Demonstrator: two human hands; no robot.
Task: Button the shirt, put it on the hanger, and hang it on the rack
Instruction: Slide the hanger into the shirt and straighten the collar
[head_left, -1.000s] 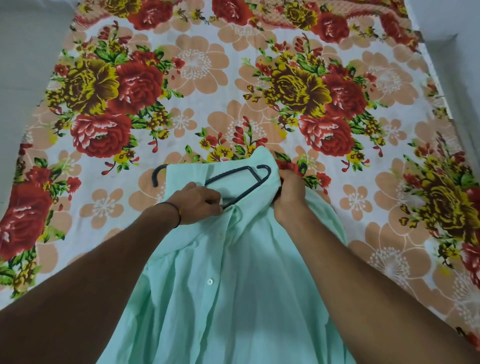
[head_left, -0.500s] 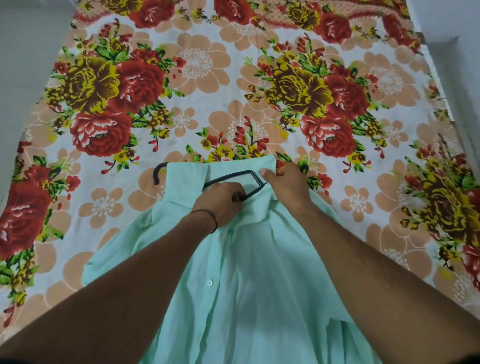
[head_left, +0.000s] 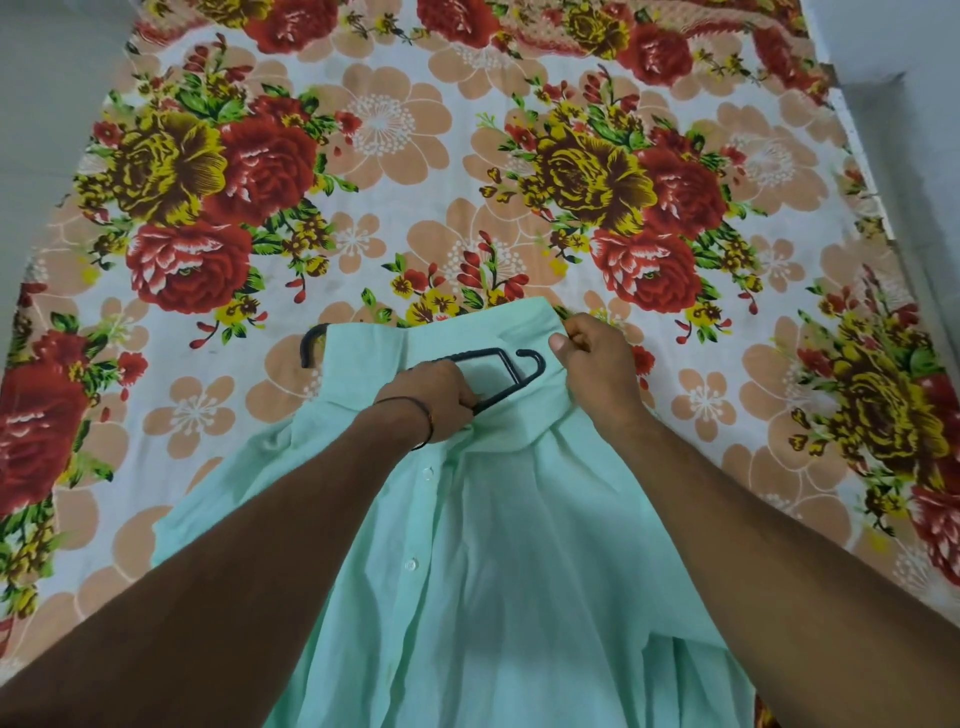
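A mint-green shirt (head_left: 498, 561) lies on the flowered bedsheet, collar away from me, with white buttons down its front. A dark plastic hanger (head_left: 498, 358) sits inside the collar opening; one curved end (head_left: 311, 345) sticks out past the collar's left side. My left hand (head_left: 431, 397) grips the hanger's lower bar together with the shirt's neck opening. My right hand (head_left: 597, 364) pinches the collar's right edge, fingers curled round the cloth. Most of the hanger is hidden under the fabric.
The bed is covered by a sheet (head_left: 363, 182) with large red and yellow flowers. A grey floor strip (head_left: 36, 130) runs along the left, and a pale wall (head_left: 924, 156) lies at the right edge. No rack is in view.
My right hand has pulled the collar's right side outward, uncovering the hanger's hooked end. My left hand has stayed on the hanger bar. The shirt has spread slightly leftward.
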